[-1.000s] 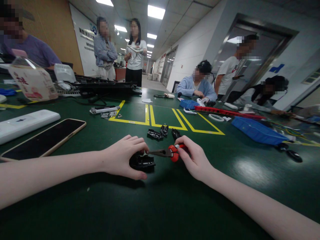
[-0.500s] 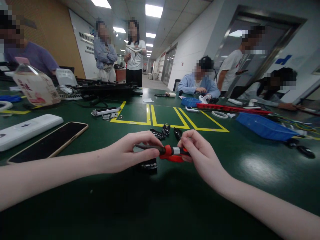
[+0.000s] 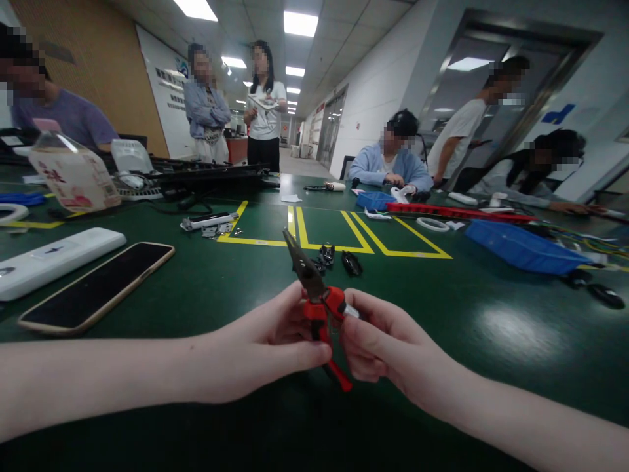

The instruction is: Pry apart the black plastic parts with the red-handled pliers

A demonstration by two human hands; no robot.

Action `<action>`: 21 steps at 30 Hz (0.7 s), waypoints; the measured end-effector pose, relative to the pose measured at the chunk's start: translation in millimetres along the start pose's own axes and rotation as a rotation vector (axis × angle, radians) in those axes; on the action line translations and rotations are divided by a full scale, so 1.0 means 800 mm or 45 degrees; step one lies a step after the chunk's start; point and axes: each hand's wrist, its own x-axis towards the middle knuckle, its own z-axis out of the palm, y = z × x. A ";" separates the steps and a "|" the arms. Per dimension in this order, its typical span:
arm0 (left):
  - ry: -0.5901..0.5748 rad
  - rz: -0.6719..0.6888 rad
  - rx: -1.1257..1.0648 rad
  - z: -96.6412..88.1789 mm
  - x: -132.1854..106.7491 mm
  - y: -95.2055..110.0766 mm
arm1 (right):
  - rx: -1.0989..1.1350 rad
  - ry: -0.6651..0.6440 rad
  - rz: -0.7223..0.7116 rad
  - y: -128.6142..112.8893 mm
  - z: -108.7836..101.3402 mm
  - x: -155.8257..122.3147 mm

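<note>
Both my hands hold a pair of red-handled needle-nose pliers (image 3: 314,295) above the green table (image 3: 196,288), jaws closed and pointing up and away. My left hand (image 3: 268,344) grips one red handle with fingers and thumb closed. My right hand (image 3: 378,341) is closed around the other handle. Small black plastic parts (image 3: 339,259) lie on the table just beyond the plier tips.
A phone (image 3: 95,285) and a white bar (image 3: 54,259) lie at left. Yellow tape lines (image 3: 339,239) mark the table middle. A blue tray (image 3: 521,249) and red strip (image 3: 457,213) sit at right. Several people sit or stand around the far side.
The pliers were lifted off the black part on the table and turned from lying sideways to pointing up. My left hand moved from the black part to the plier handle.
</note>
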 end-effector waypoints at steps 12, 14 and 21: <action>0.043 -0.020 0.014 0.017 -0.018 0.001 | 0.154 -0.022 0.123 -0.009 0.014 -0.013; 0.095 -0.038 0.010 0.016 -0.020 0.001 | 0.139 0.009 0.121 -0.010 0.014 -0.012; -0.025 -0.001 -0.350 0.018 -0.018 -0.021 | 0.116 0.002 0.174 -0.017 0.015 -0.010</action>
